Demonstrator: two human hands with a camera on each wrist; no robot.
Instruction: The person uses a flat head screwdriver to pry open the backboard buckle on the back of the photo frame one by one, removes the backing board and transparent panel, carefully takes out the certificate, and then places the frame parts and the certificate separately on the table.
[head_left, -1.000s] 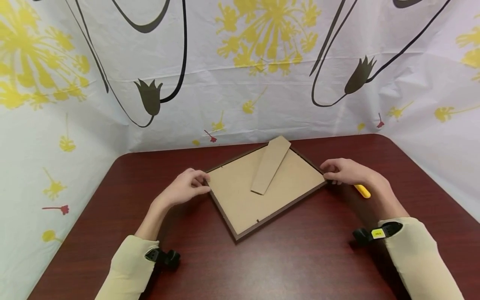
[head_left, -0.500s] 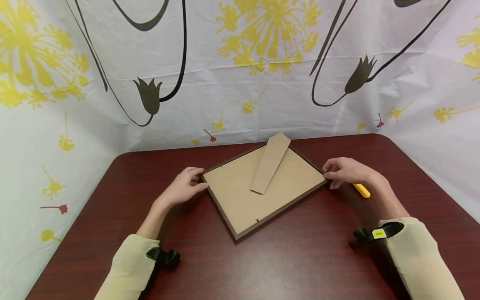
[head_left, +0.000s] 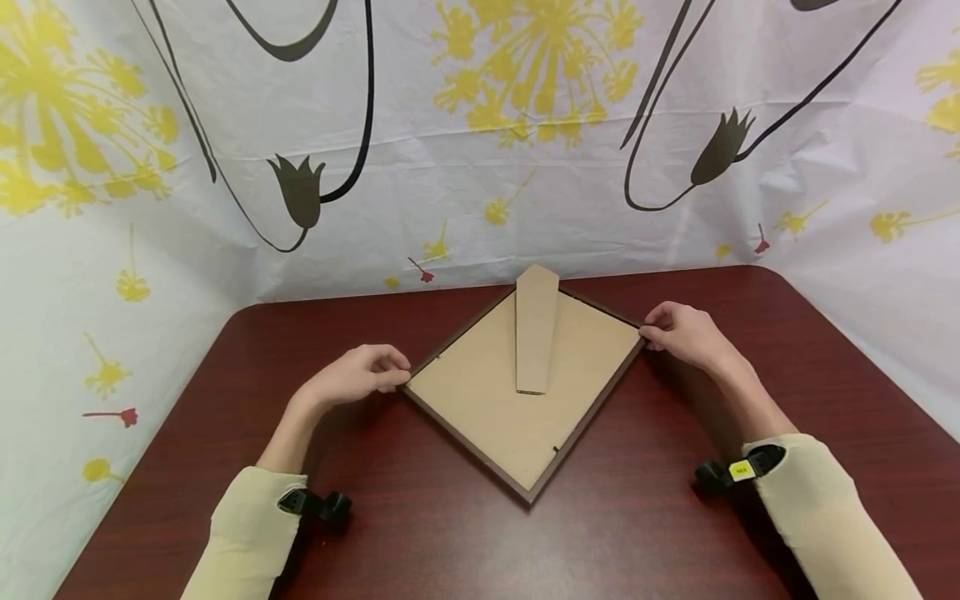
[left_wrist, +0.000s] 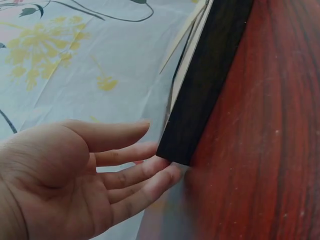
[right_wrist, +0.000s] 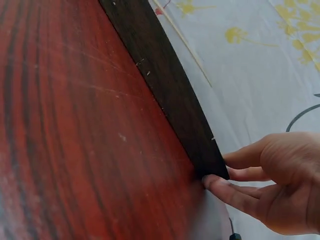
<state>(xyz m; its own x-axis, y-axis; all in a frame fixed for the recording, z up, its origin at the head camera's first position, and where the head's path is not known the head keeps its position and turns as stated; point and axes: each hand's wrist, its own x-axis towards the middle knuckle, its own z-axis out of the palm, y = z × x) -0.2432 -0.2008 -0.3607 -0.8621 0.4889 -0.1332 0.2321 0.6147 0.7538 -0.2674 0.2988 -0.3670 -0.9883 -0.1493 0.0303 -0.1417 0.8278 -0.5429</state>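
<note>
A picture frame [head_left: 480, 450] lies face down on the table, turned so that one corner points toward me. Its tan backing board shows, with a cardboard easel stand [head_left: 536, 333] slanting up past the far corner. At the left corner is my left hand [head_left: 363, 373]; in the left wrist view its loosely extended fingers [left_wrist: 150, 172] touch the dark corner, while the thumb stays apart from it. My right hand [head_left: 686, 335] pinches the right corner, thumb on the upper edge and fingers beneath, as the right wrist view shows. The frame's front is hidden.
The frame rests on a dark red wood-grain table [head_left: 585, 542] with rounded far corners. White cloth [head_left: 480, 192] printed with yellow and dark flowers hangs behind the table and along both sides. Black camera straps [head_left: 322, 506] sit on both wrists.
The picture frame has turned counterclockwise; its near corner has swung right. My left hand has come nearer and my right hand has moved farther away. A yellow object by the right wrist is now out of sight.
</note>
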